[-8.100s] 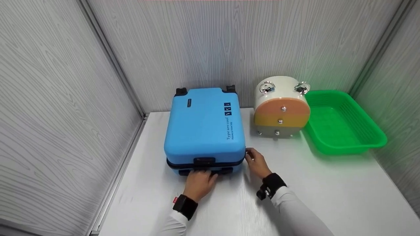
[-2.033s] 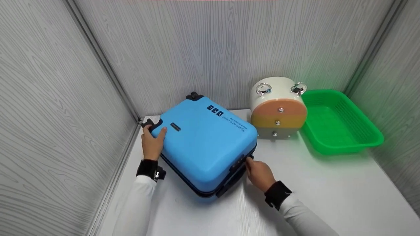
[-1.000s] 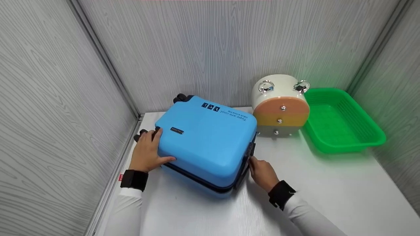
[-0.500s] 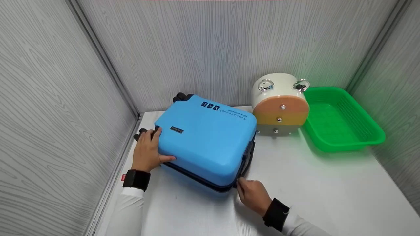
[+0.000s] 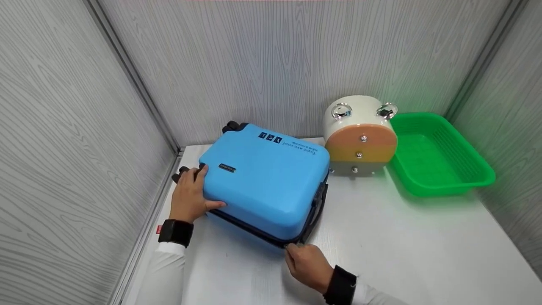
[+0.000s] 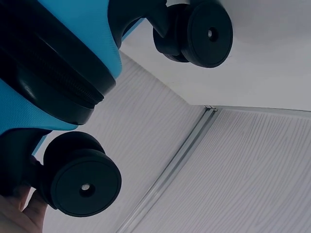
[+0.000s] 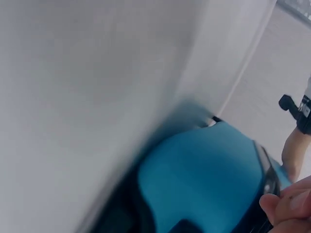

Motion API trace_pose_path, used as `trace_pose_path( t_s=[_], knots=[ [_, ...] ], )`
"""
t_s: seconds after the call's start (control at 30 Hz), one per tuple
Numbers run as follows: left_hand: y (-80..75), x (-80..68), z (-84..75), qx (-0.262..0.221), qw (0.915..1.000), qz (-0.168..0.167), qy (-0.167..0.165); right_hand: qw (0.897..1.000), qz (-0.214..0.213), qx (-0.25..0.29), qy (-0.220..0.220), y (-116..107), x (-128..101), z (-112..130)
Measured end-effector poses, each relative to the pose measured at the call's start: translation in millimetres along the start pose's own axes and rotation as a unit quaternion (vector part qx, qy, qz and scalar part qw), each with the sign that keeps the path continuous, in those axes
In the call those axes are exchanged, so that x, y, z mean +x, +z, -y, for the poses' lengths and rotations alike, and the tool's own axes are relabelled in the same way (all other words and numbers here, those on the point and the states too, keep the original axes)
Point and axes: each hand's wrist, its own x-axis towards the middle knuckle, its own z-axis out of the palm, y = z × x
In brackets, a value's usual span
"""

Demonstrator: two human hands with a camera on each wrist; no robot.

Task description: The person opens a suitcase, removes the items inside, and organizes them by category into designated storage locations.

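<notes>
A small blue hard-shell suitcase (image 5: 264, 182) lies flat and turned at an angle on the white table (image 5: 402, 241). My left hand (image 5: 190, 197) grips its far-left corner beside a black wheel (image 5: 180, 173). In the left wrist view that wheel (image 6: 82, 182) and a second wheel (image 6: 199, 31) sit under the blue shell (image 6: 82, 29). My right hand (image 5: 302, 260) is at the suitcase's near corner, with its fingers curled on the dark zipper line there. The zipper pull itself is hidden. The right wrist view is blurred and shows the blue shell (image 7: 204, 174) and my fingertips (image 7: 289, 206).
A round white case (image 5: 360, 135) with an orange, yellow and grey front stands right of the suitcase. Beside it at the far right is a green plastic basket (image 5: 440, 156). Grey panel walls close in the left, back and right sides.
The suitcase was turned counter-clockwise earlier. In the last second my right hand slid along the zipper line from the right side to the near corner. My left hand stayed on its corner.
</notes>
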Motion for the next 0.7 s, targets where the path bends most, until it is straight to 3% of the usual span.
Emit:
trace_pose_path(
  t_s=[0.2,0.3,0.7],
  knots=[
    [-0.4,-0.3,-1.0,0.008,1.0000,-0.002,-0.001,0.998,0.054,0.019,0.029,12,19,13],
    [21.5,-5.3,-0.9,0.013,0.9996,-0.024,-0.004,0.999,0.045,-0.008,0.020,34,18,-6],
    [17.3,-30.9,-27.7,0.074,0.9931,-0.072,-0.055,0.997,-0.012,-0.071,0.015,33,32,-45]
  ],
)
